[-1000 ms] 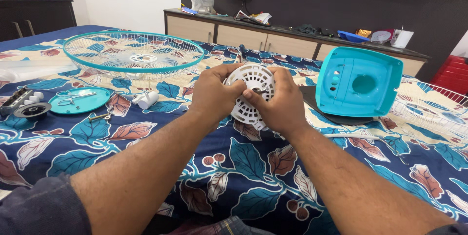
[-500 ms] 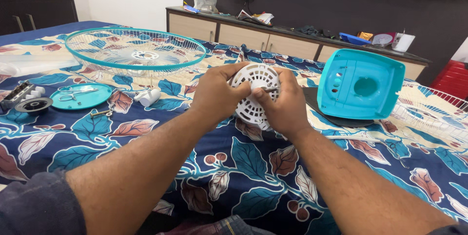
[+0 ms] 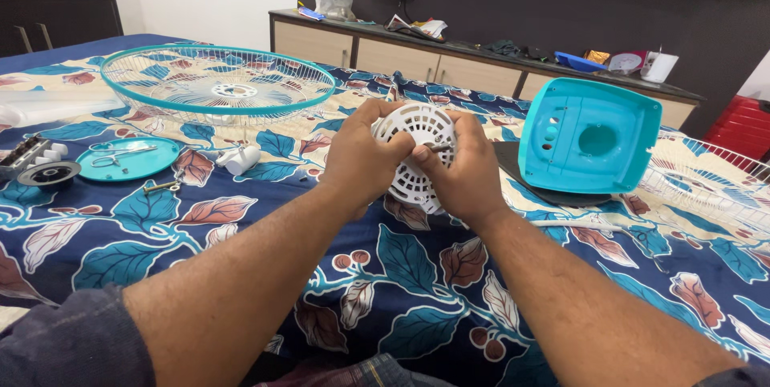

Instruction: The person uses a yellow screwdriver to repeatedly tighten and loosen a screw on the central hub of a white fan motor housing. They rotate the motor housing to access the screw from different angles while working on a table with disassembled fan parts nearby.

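Teal plastic and white wire are spread all over the leaf-patterned blue bedsheet [image 3: 417, 291]. At far left lie a small black-and-white part with buttons [image 3: 36, 164], a flat round teal plastic disc [image 3: 128, 158] carrying what look like small scissors, a small brass-coloured screw or key [image 3: 160, 187] and a short white plastic knob [image 3: 239, 160]. Above them sits the round teal-rimmed wire fan guard [image 3: 216, 86].

In the middle of the frame the round white slotted plastic motor cover [image 3: 417, 154] is held upright, just above the bed. The left hand [image 3: 361, 158] is clamped on its left edge, and the right hand [image 3: 461, 174] is clamped on its right, thumb pressing near a thin dark shaft [image 3: 439, 146].

Right of that stands the teal square plastic fan housing [image 3: 589, 134] on a dark pad, with another white wire guard [image 3: 706, 178] cut off at the frame's right edge.

I'd worry that the slotted cover could crack or slip under that thumb pressure, and that the loose screw could get lost in the busy pattern. The cover's back and the fingers behind it are hidden.
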